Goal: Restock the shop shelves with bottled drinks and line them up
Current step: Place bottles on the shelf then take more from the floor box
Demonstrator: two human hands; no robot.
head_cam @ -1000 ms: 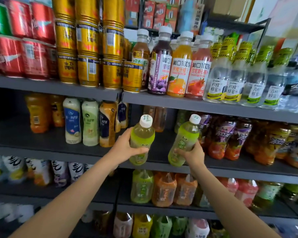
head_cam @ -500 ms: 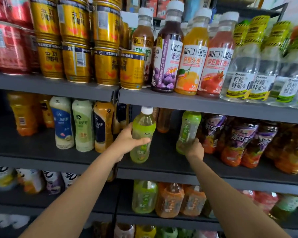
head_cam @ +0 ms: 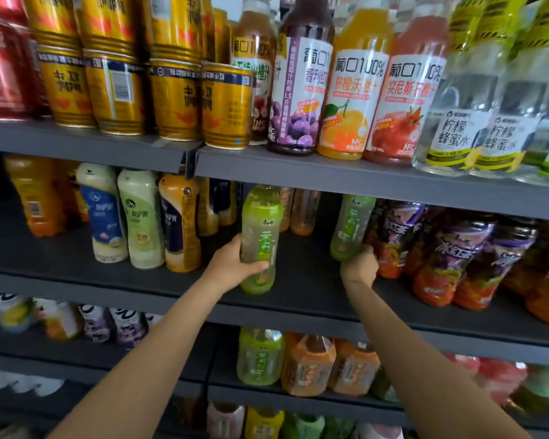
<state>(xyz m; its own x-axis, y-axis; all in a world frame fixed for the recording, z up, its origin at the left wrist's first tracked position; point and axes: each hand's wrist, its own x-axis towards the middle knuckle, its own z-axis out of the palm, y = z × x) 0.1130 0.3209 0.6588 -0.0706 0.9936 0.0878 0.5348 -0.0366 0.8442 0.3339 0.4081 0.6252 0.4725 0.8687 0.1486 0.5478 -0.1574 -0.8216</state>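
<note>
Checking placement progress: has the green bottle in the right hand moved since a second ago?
Yes. The right hand's green bottle went deeper onto the middle shelf, beside the purple-labelled bottles.

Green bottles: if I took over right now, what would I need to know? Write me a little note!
Left hand grips a green bottle, low over the front of the middle shelf.
Right hand grips the base of a second green bottle, further back beside the purple-labelled bottles.
Done: both bottles brought to the shelf.
Left: let go, then line them up.
</note>
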